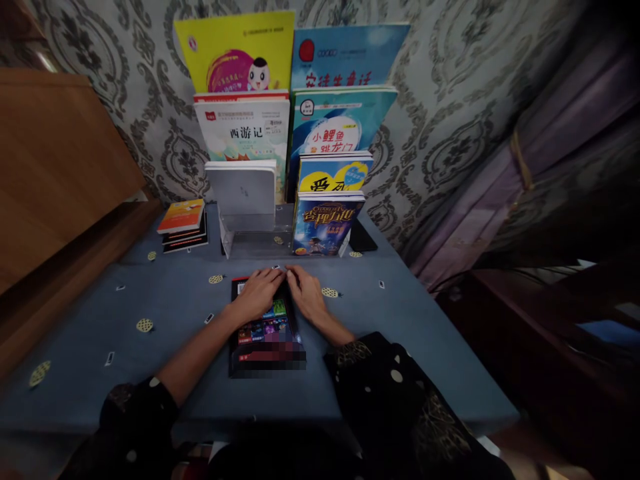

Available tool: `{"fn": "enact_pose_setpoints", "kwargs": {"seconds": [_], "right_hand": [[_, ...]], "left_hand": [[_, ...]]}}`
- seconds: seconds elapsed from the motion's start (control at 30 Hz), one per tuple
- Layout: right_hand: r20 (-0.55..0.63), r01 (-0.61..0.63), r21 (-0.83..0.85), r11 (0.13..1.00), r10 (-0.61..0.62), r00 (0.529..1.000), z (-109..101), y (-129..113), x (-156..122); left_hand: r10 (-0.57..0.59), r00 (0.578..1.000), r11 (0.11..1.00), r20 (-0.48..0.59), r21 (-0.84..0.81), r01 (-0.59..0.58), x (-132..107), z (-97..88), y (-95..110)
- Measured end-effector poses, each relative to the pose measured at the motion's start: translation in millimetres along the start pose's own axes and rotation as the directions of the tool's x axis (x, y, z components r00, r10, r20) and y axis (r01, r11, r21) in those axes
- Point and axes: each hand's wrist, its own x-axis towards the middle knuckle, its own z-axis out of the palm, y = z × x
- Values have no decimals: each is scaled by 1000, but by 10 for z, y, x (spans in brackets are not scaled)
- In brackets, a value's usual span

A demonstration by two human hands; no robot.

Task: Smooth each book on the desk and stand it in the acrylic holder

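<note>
A dark book with a colourful cover (265, 337) lies flat on the blue tablecloth (165, 300) in front of me. My left hand (257, 291) rests on its upper half with fingers stretched towards the far edge. My right hand (306, 292) lies flat at the book's upper right corner, fingers extended, its fingertips close to those of the left hand. Both hands press on the book rather than wrap around it.
A tiered clear book stand (250, 233) behind the hands holds several children's books, with a fantasy-cover book (325, 223) in the front right slot and a grey book (243, 189) on the left. A small stack of books (183, 225) lies at the left. Patterned wallpaper is behind.
</note>
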Motion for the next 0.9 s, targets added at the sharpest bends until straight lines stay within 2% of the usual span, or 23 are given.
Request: {"fn": "enact_pose_setpoints", "kwargs": {"seconds": [0.17,0.27,0.43,0.7,0.9], "right_hand": [[12,36,-5,999,-36,999,-15,-12,-1],[30,42,-40,998,-41,999,-37,-17,4],[125,82,-132,988,-65,990,-92,-68,-17],[264,243,-316,917,-161,951,-96,-179,-83],[339,324,-355,877,-202,919,-59,-276,-160]], "left_hand": [[-60,998,991,-12,119,61,-20,-30,44],[-172,984,969,-44,170,177,-52,-56,23],[-350,936,917,-43,190,352,-175,-132,-59],[-355,929,908,-103,198,369,-589,-133,-123],[-388,918,891,-86,222,397,-773,-162,-41]]}}
